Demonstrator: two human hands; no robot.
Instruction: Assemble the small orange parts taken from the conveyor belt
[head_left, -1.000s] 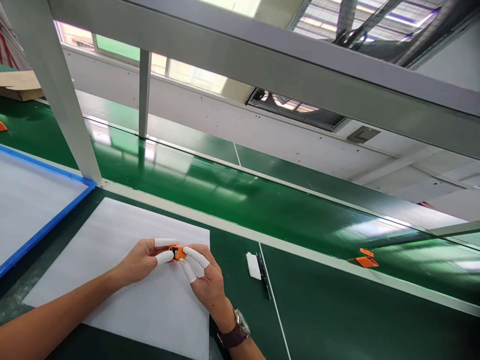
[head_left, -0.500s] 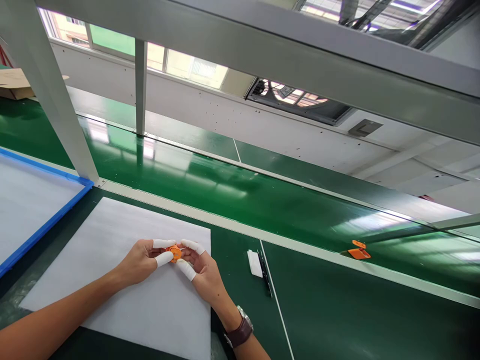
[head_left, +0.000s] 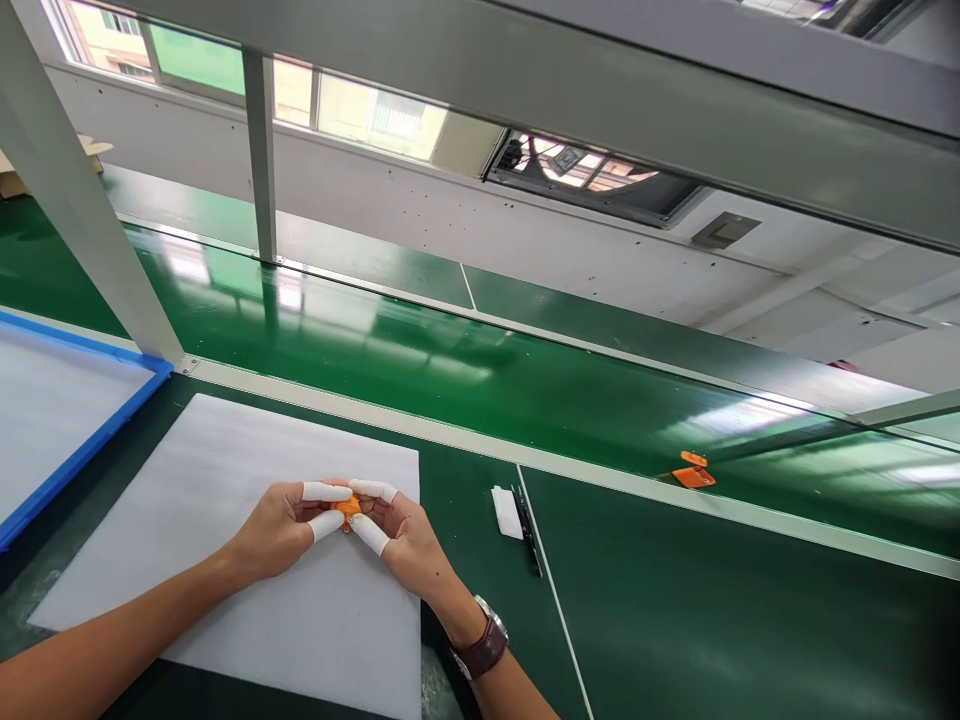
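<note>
A small orange part (head_left: 347, 507) is pinched between the fingertips of both hands, above a white foam sheet (head_left: 247, 600). From the left, my left hand (head_left: 285, 525) grips it with thumb and forefinger. My right hand (head_left: 397, 535) closes on it from the other side. White finger cots cover the thumbs and forefingers of both hands. The fingers hide much of the part, so its exact kind cannot be made out. On my right wrist is a watch with a dark strap (head_left: 484, 648).
Right of the sheet lie a white card-like piece (head_left: 507, 512) and a thin black tool (head_left: 528, 530) on the green table (head_left: 720, 620). Farther right are orange pieces (head_left: 694, 475). A blue-edged tray (head_left: 90, 440) sits at left, beside a grey frame post (head_left: 97, 210).
The orange part has turned between my fingers; its round face showed before and a different side shows now. Both hands stay in nearly the same place. The view has shifted slightly.
</note>
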